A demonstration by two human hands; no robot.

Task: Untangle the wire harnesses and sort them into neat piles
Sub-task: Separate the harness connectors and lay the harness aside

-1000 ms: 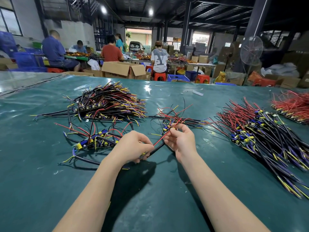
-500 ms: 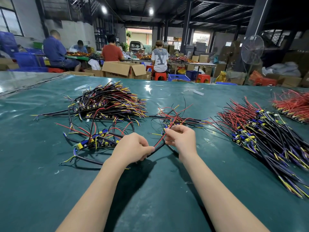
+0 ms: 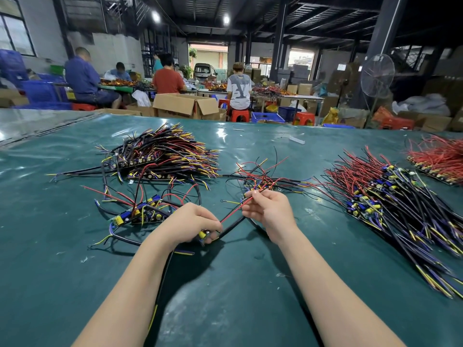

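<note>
Wire harness [image 3: 231, 216] in work is held low over the green table mat [image 3: 250, 291] between both hands. The left hand [image 3: 193, 225] curls round its board end (a yellow capacitor peeks out), and the right hand [image 3: 269, 211] pinches its red lead near the small tangle [image 3: 263, 177]. It looks light and limp, with joints that are likely fragile, so holding the board and drawing wires gently seems wise. The right pile [image 3: 390, 206] lies well apart, and bare mat near the person gives room.

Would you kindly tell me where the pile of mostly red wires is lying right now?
In the head view, the red wire pile lies at the table's far right edge, just beyond the larger mixed harness pile.
</note>
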